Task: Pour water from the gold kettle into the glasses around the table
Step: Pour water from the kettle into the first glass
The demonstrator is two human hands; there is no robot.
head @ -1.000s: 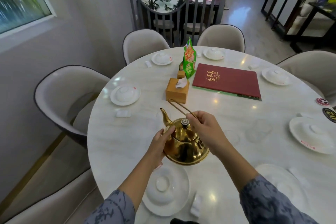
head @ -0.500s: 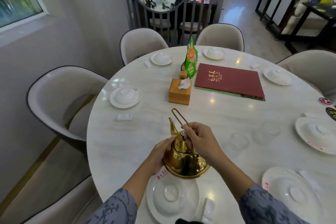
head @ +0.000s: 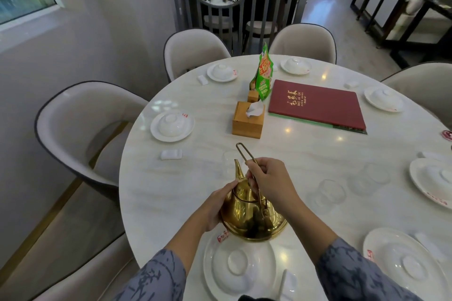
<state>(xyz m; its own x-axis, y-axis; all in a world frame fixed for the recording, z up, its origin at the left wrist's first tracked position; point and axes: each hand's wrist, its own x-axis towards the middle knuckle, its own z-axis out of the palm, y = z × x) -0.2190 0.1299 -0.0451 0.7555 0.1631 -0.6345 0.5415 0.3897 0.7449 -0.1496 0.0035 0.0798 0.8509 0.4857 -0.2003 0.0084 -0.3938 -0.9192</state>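
The gold kettle (head: 252,217) hangs above the near edge of the round marble table (head: 186,193), its spout pointing away from me. My right hand (head: 271,183) grips its thin wire handle from above. My left hand (head: 215,208) rests against the kettle's left side, fingertips on the lid. A clear glass (head: 230,161) stands just beyond the spout, faint against the marble. Three more clear glasses stand to the right: one (head: 330,193) nearest the kettle, another (head: 359,183) and a third (head: 379,173) farther right.
White plates with upturned bowls ring the table, one (head: 241,266) directly under the kettle. A wooden tissue box (head: 248,121), a green snack packet (head: 263,73) and a red menu (head: 318,106) sit mid-table. Beige chairs (head: 80,129) surround it.
The kettle has tipped slightly forward and sits lower and nearer to me in the view. Both hands keep their hold. My head has moved, bringing the glasses on the right into clearer sight.
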